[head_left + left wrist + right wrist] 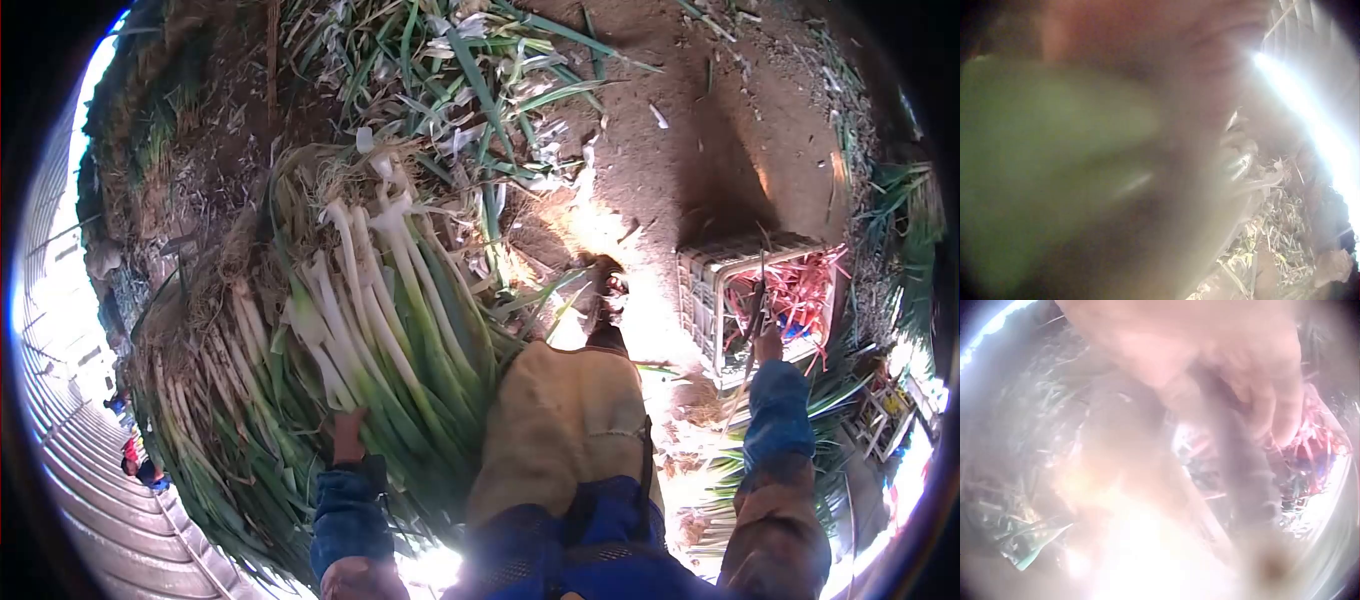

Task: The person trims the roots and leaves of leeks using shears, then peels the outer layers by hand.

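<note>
A broad pile of leeks [400, 330], white stems and roots toward the top, green leaves below, lies left of the person. My left hand [348, 435] is in among the leeks, at the lower end of a white stem. In the left wrist view, blurred green leaf [1035, 144] fills the area under the hand; its finger grip is hidden. My right hand [768, 343] has its fingers curled round a long, narrow dark tool [1244, 469], whose exact kind is blurred. That hand is over the near side of a plastic crate [700, 310] holding red strands [795, 285].
Trimmed leaves and peelings [470, 80] litter the earth floor [650, 130] ahead. More leeks [735, 490] lie beside the right forearm. Another crate [885, 420] stands at the far right. A ribbed, pale wall [90, 480] curves along the left.
</note>
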Action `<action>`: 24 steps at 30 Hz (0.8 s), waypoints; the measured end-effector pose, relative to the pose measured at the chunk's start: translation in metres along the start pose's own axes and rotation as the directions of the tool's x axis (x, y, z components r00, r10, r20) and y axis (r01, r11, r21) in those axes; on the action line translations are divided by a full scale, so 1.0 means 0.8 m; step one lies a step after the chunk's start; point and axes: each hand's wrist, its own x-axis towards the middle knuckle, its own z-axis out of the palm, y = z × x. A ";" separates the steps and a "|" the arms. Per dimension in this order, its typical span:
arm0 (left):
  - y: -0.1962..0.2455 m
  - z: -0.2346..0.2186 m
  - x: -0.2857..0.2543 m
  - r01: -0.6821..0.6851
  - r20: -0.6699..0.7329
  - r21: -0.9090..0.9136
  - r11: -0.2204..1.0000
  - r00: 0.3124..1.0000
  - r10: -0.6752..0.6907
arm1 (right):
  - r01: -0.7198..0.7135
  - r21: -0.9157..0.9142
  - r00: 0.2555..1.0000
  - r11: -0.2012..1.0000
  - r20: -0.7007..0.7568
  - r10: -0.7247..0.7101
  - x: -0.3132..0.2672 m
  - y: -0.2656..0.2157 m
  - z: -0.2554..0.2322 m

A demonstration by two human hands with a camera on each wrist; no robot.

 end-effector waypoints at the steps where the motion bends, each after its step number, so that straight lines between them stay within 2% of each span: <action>1: 0.001 0.000 0.004 -0.003 0.006 -0.004 1.000 1.000 0.003 | 0.040 -0.097 0.997 0.994 -0.056 -0.045 0.001 0.010 0.007; 3: 0.011 -0.009 -0.009 -0.059 0.006 0.149 0.987 0.998 0.059 | 0.218 -0.232 0.974 0.948 -0.017 -0.228 0.016 0.016 0.041; 4: 0.056 -0.004 -0.019 -0.112 0.014 0.305 0.946 0.993 0.114 | 0.171 -0.192 0.985 0.966 0.021 -0.170 0.021 -0.017 0.051; 5: 0.072 -0.002 -0.020 -0.111 0.002 0.286 0.952 0.993 0.115 | 0.122 -0.157 0.992 0.980 0.061 -0.114 0.020 -0.055 0.068; 6: 0.082 0.001 -0.020 -0.109 -0.010 0.266 0.958 0.993 0.116 | 0.193 -0.065 0.981 0.979 0.005 -0.194 0.008 -0.098 0.094; 7: 0.091 0.003 -0.021 -0.108 -0.021 0.246 0.963 0.993 0.117 | 0.445 -0.057 0.887 0.894 -0.113 -0.448 0.007 -0.123 0.148; 8: 0.082 0.008 -0.019 -0.124 -0.057 0.156 0.980 0.989 0.134 | 0.309 0.264 0.941 0.914 0.054 -0.334 -0.008 -0.197 0.162; 9: 0.068 0.011 -0.019 -0.144 -0.094 0.062 0.988 0.984 0.150 | 0.043 0.543 0.940 0.839 0.263 -0.218 -0.038 -0.302 0.138; 10: 0.040 0.016 -0.013 -0.101 -0.082 -0.088 0.991 0.992 0.094 | -0.196 0.875 0.883 0.443 0.354 -0.308 -0.062 -0.383 0.156; 11: 0.003 0.024 -0.003 -0.060 -0.064 -0.237 0.970 0.997 0.046 | 0.191 0.686 0.819 0.703 0.284 -0.499 -0.094 -0.469 0.111; 12: 0.006 0.024 -0.003 -0.007 -0.072 -0.389 0.921 0.997 -0.023 | 0.005 0.674 0.733 0.739 0.500 -0.461 -0.131 -0.542 0.083; 13: 0.011 0.024 -0.004 0.036 -0.080 -0.533 0.845 0.993 -0.092 | 0.122 0.859 0.721 0.497 0.268 -0.639 -0.172 -0.603 0.080; 14: 0.088 0.022 -0.005 0.071 -0.102 -0.673 0.736 0.977 -0.188 | 0.378 0.763 0.634 0.524 0.199 -0.747 -0.202 -0.654 0.068; 15: 0.133 0.021 -0.003 0.087 -0.105 -0.794 0.601 0.955 -0.276 | 0.615 0.617 0.519 0.491 0.152 -0.841 -0.227 -0.701 0.053; 17: 0.133 0.023 -0.002 0.073 -0.095 -0.838 0.541 0.956 -0.276 | 0.736 0.590 0.360 0.333 0.077 -0.930 -0.273 -0.774 0.027; 19: 0.159 0.012 -0.012 0.042 -0.099 -0.878 0.477 0.959 -0.265 | 0.757 0.564 0.248 0.331 0.221 -0.943 -0.301 -0.840 0.004; 20: 0.161 0.010 -0.017 0.086 -0.098 -0.881 0.466 0.929 -0.356 | 0.768 0.547 0.196 0.333 0.294 -0.936 -0.309 -0.870 0.000; 23: 0.145 0.009 -0.024 0.039 -0.109 -0.885 0.463 0.951 -0.289 | 0.749 0.526 0.308 0.403 0.261 -0.915 -0.320 -0.938 0.037; 24: 0.135 0.012 -0.023 0.073 -0.077 -0.885 0.460 0.951 -0.299 | 0.810 0.477 0.314 0.342 0.139 -0.939 -0.315 -0.954 0.076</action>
